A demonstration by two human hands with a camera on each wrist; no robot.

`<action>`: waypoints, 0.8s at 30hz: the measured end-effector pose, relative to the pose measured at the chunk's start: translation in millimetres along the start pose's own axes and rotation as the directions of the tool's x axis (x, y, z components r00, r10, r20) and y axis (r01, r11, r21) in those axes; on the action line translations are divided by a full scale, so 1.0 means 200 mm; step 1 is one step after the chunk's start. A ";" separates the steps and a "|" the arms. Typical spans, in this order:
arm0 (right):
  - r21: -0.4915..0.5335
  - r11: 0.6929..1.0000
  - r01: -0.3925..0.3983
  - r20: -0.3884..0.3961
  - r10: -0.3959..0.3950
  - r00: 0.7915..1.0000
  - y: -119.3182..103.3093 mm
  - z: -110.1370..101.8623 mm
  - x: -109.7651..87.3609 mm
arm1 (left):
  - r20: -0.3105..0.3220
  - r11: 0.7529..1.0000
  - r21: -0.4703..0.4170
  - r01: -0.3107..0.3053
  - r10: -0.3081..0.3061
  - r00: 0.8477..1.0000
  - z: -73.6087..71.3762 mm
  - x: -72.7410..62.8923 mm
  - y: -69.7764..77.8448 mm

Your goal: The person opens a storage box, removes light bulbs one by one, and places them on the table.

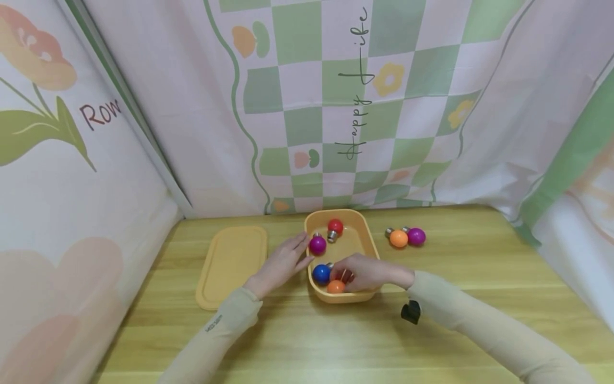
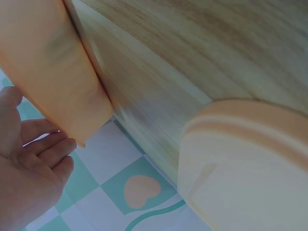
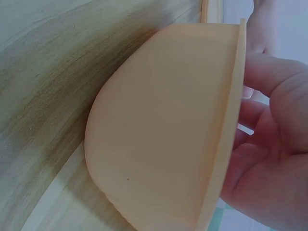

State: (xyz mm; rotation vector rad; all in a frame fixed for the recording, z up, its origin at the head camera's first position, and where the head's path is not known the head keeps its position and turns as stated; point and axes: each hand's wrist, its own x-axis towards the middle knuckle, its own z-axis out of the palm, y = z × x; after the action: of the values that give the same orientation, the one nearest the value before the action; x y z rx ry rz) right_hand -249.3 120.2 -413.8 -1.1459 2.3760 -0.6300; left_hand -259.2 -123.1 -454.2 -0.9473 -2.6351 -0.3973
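Observation:
A yellow plastic box (image 1: 367, 234) stands on the table with several colored light bulbs inside. My right hand (image 1: 362, 272) reaches over its near right side, fingers curled at an orange light bulb (image 1: 336, 287), whose metal base is hidden by them. Just left of those fingers lies a blue light bulb (image 1: 321, 273). A purple light bulb (image 1: 317, 245) and a red light bulb (image 1: 335, 226) lie farther back. My left hand (image 1: 283, 264) touches the box's left rim with extended fingers. In the right wrist view, the box wall (image 3: 159, 125) hides the fingertips.
Left of the box, a yellow lid (image 1: 232, 266) lies flat on the wooden table (image 1: 307, 341). To the right are another orange light bulb (image 1: 398, 239) and another purple light bulb (image 1: 416, 237), side by side. A patterned curtain (image 1: 345, 106) hangs behind the table.

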 end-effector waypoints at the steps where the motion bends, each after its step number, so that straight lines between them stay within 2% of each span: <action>1: -0.002 1.000 0.000 0.004 0.000 1.000 0.00 0.00 0.00 | -0.002 1.000 0.000 0.000 0.000 1.000 0.00 0.00 0.00; 8: 0.001 1.000 -0.020 0.012 0.020 1.000 0.01 0.00 0.01 | 0.002 1.000 -0.001 0.002 -0.002 1.000 -0.01 0.00 0.01; 15: 0.011 1.000 0.010 -0.016 -0.009 1.000 0.02 0.01 0.00 | 0.003 1.000 0.004 0.007 -0.007 1.000 -0.01 0.00 0.01; 21: 0.058 0.998 0.030 -0.047 -0.028 0.999 0.04 0.00 -0.02 | -0.003 1.000 0.004 0.008 -0.008 1.000 -0.01 0.00 0.01; 24: 0.082 0.997 0.010 -0.055 -0.005 0.998 0.04 -0.01 -0.03 | 0.002 1.000 0.008 0.008 -0.008 1.000 -0.01 0.00 0.01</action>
State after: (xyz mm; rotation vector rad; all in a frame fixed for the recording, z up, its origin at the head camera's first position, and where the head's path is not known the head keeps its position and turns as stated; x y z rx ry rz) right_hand -252.4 129.6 -416.7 -1.1162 2.3682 -0.7637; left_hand -257.2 -122.6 -452.1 -0.9350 -2.6415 -0.3882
